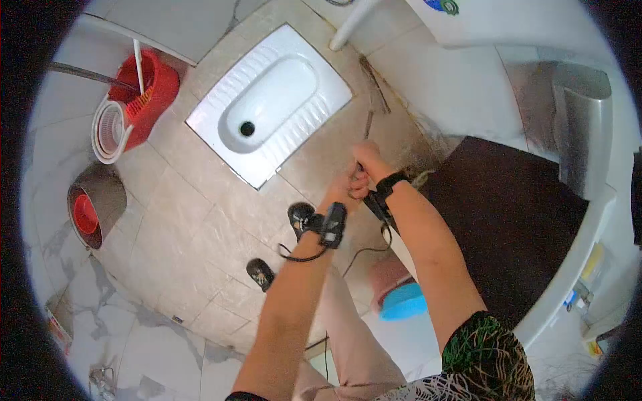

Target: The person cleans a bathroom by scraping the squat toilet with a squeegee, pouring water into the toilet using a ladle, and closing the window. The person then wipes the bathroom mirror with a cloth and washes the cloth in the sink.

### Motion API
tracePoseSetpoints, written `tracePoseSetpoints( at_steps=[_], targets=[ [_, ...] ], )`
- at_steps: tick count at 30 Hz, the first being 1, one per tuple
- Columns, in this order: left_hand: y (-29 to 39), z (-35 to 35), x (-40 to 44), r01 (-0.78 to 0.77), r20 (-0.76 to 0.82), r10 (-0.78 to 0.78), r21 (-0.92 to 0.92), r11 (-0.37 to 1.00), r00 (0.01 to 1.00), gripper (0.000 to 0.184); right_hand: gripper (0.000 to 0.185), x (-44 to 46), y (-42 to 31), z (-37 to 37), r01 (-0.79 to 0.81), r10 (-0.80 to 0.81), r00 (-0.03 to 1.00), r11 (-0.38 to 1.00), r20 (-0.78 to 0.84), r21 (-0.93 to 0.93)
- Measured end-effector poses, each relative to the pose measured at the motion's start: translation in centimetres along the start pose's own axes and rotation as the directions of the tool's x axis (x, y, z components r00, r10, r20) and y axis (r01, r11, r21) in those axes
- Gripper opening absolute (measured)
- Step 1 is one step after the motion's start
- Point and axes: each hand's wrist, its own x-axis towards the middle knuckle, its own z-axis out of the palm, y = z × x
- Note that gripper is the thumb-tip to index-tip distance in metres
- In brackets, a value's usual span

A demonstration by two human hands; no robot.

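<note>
My left hand (349, 182) and my right hand (368, 158) are close together in the middle of the view, both with fingers curled. They grip a thin grey-brown rod (369, 125), which sticks out beyond my right hand toward a dark, narrow V-shaped piece (376, 83) near the wall. Blur hides how the rod and that piece meet. Black devices are strapped round both wrists. A white squat toilet (273, 103) is set in the tiled floor, ahead and to the left of my hands.
At the left stand a red bucket (160, 87) with a white-handled brush and a brown bin (114, 190). On the right are a dark brown surface (501, 214) and a silvery curved panel (585, 134). A blue basin (404, 302) and a cable are near my legs.
</note>
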Motion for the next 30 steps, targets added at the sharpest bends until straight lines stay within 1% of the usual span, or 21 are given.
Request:
tracePoseSetpoints(
  at_steps=[2,3,4,5,6,7,8,9,11,12,13,15,16,18,19,20,21,23,25,28,30],
  targets=[
    [0.7,-1.5,-0.1,-0.062,0.027,0.062,-0.009,0.998,0.998,0.016,0.022,1.0,0.2,0.8,-0.142,0.114,0.979,0.976,0.168,0.164],
    [0.4,-2.3,-0.9,-0.084,0.035,0.085,-0.017,0.996,0.996,0.015,0.022,1.1,1.1,6.4,0.005,0.009,0.920,0.999,-0.391,0.034],
    [0.8,-2.6,-3.1,-0.086,-0.044,0.087,0.032,0.996,0.995,0.016,0.023,-0.4,1.2,7.9,0.123,-0.211,0.904,0.962,-0.372,-0.245],
    [1.0,-4.2,-4.9,-0.090,-0.062,0.089,-0.024,0.996,0.994,0.017,0.023,-2.2,1.0,9.4,0.214,-0.420,0.843,0.835,-0.335,-0.507],
    [1.2,-5.9,-7.1,-0.099,-0.085,0.092,-0.083,0.992,0.992,0.019,0.022,-5.1,-2.1,8.8,0.181,-0.181,0.983,0.908,0.037,-0.378],
    [1.0,-7.0,-9.4,-0.154,-0.121,0.141,-0.101,0.983,0.983,0.020,0.020,-8.3,-5.4,8.1,0.043,0.097,0.911,0.944,0.401,-0.327],
    [0.7,-7.7,-11.8,-0.210,-0.157,0.192,-0.114,0.971,0.969,0.021,0.018,-9.2,-4.0,11.8,0.286,-0.082,0.897,0.856,0.435,-0.430],
    [0.5,-8.5,-14.2,-0.242,-0.184,0.223,-0.084,0.967,0.957,0.021,0.017,-10.0,-2.4,15.4,0.491,-0.258,0.853,0.694,0.454,-0.527],
    [0.3,-8.7,-18.1,-0.248,-0.199,0.225,-0.100,0.964,0.954,0.021,0.022,-13.9,-5.4,16.3,0.149,-0.025,0.944,0.922,0.329,-0.358],
    [0.1,-7.8,-19.4,-0.258,-0.246,0.244,-0.024,0.966,0.938,0.021,0.028,-15.8,-7.1,16.7,-0.028,0.092,0.962,0.970,0.256,-0.242],
    [0.0,-7.1,-20.4,-0.264,-0.296,0.267,0.049,0.963,0.917,0.021,0.029,-17.0,-8.1,15.9,-0.029,0.089,0.963,0.973,0.253,-0.231],
    [-0.4,-5.9,-20.8,-0.257,-0.273,0.256,0.032,0.966,0.927,0.021,0.033,-18.6,-9.6,14.4,-0.016,0.071,0.963,0.978,0.259,-0.208],
    [-0.6,-5.4,-20.6,-0.249,-0.258,0.248,0.027,0.968,0.934,0.021,0.034,-18.2,-9.2,13.8,0.039,0.003,0.973,0.984,0.232,-0.173],
    [-0.1,-3.8,-17.6,-0.239,-0.293,0.254,0.084,0.967,0.922,0.019,0.035,-16.0,-9.1,11.3,0.107,-0.067,0.984,0.963,0.165,-0.246],
    [0.4,-3.0,-15.3,-0.232,-0.307,0.255,0.108,0.967,0.917,0.019,0.033,-14.8,-9.7,9.3,0.235,-0.212,0.971,0.920,0.108,-0.314],
    [0.9,-3.1,-12.6,-0.219,-0.255,0.229,0.065,0.973,0.939,0.019,0.031,-12.7,-10.2,7.3,0.208,-0.173,0.977,0.893,0.123,-0.399],
    [1.3,-3.2,-9.8,-0.202,-0.202,0.203,0.026,0.979,0.958,0.020,0.028,-9.2,-8.8,6.8,0.138,-0.134,0.990,0.893,0.038,-0.429],
    [2.2,-1.0,-5.4,-0.199,-0.069,0.202,0.045,0.979,0.977,0.021,0.025,-5.1,-9.3,3.1,0.087,-0.048,0.994,0.903,0.102,-0.422],
    [2.2,-0.7,-2.4,-0.195,-0.029,0.193,-0.114,0.974,0.981,0.022,0.023,-0.9,-8.1,2.1,0.353,-0.152,0.926,0.668,0.344,-0.655],
    [1.0,-3.8,-4.0,-0.228,-0.051,0.223,-0.231,0.946,0.974,0.019,0.023,-1.2,-4.0,6.1,0.265,-0.153,0.946,0.871,0.286,-0.413],
    [-0.3,-5.8,-7.2,-0.278,-0.094,0.262,-0.237,0.931,0.960,0.019,0.022,-4.0,-2.7,9.1,0.549,-0.373,0.833,0.648,0.408,-0.528]
  ],
)
